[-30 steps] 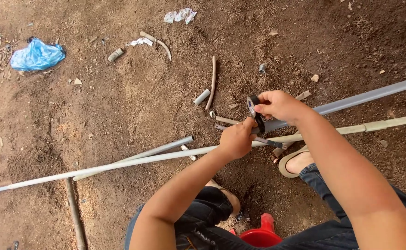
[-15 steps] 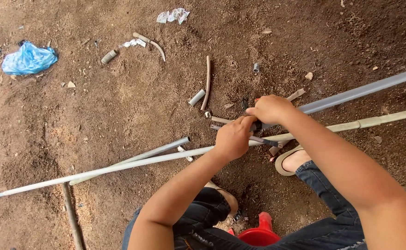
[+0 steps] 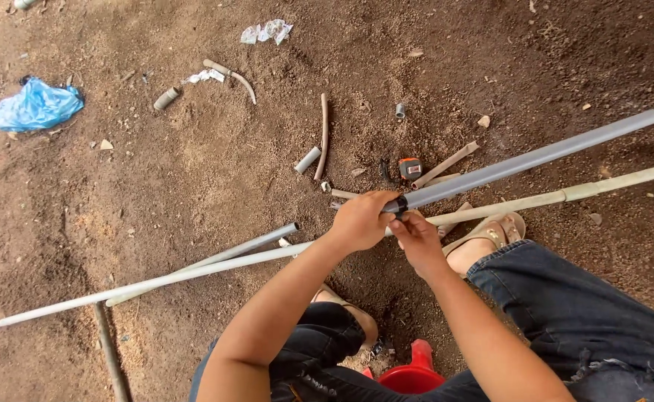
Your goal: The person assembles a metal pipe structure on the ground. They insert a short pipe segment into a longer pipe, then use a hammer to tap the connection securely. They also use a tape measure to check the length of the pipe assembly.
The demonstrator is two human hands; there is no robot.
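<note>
My left hand (image 3: 360,219) is closed around the near end of a long grey pipe (image 3: 535,158) that slants up to the right edge. The pipe's tip carries a dark ring (image 3: 400,205). My right hand (image 3: 418,240) sits just below, fingertips pinched at that dark tip. Under both hands a long pale pipe (image 3: 156,281) runs across the soil from the left edge to the right. A small orange and black tape measure (image 3: 410,169) lies on the ground just beyond my hands.
The ground is bare brown soil. Short pipe offcuts (image 3: 308,158) and a bent tube (image 3: 323,134) lie beyond the hands, and a blue plastic bag (image 3: 36,104) at far left. A second grey pipe (image 3: 208,260), a red container (image 3: 413,376) and my sandalled foot (image 3: 491,231) are close by.
My right hand has let go of the dark tape measure, which now lies on the soil, and dropped to the pipe's tip. My left hand has closed on the grey pipe's end.
</note>
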